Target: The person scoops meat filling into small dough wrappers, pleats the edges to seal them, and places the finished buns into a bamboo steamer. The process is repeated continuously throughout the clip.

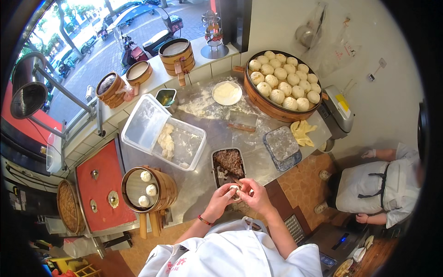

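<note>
Between both hands, just off the steel table's front edge, is a small dough bun (235, 196) with dark filling showing. My left hand (220, 199) cups it from one side. Fingertips of my right hand (256, 196) pinch at its rim. Right beyond the hands stands a metal tray (213, 162) of dark minced filling (229, 162). A thin wooden handle (238, 181) shows by the right fingers; whether they hold it or it rests in the tray I cannot tell. To the left, a bamboo steamer (169, 188) holds three shaped buns (151, 189).
A clear plastic box (193, 152) contains dough pieces (166, 141). Farther off are a plate of flour (227, 93), a dough scraper (242, 121), and a large steamer (256, 100) full of buns. A kitchen scale (282, 147) and yellow cloth (303, 133) lie right. A co-worker (367, 187) stands there.
</note>
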`<control>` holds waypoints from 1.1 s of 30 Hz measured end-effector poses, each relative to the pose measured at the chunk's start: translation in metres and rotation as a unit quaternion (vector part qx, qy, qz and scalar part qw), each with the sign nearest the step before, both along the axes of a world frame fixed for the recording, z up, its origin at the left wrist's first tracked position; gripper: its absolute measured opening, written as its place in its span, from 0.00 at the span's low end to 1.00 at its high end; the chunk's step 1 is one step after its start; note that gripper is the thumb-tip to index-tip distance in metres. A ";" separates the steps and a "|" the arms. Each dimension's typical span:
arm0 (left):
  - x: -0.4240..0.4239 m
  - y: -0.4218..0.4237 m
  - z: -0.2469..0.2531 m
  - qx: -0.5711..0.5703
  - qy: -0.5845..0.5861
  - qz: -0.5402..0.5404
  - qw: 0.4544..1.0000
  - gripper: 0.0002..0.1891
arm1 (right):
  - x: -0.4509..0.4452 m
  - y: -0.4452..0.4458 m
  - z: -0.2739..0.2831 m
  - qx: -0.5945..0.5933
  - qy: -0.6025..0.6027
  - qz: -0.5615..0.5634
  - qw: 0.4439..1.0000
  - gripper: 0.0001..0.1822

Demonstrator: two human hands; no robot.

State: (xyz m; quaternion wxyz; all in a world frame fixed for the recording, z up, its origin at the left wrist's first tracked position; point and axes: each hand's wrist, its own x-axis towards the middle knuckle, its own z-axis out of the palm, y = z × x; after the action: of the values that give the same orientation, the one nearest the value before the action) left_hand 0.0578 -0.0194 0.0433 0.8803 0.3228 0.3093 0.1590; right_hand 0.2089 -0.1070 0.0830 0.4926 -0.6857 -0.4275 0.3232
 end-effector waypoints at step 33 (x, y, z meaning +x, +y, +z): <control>0.006 -0.022 -0.002 0.096 0.053 0.073 0.991 0.12 | -0.008 -0.011 -0.011 0.020 -0.060 -0.030 0.998 0.05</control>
State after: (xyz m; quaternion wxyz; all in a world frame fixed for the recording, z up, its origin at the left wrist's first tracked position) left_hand 0.0643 -0.0417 0.0411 0.8136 0.3900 0.3619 0.2345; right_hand 0.2013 -0.1175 0.0723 0.4894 -0.7063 -0.4419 0.2576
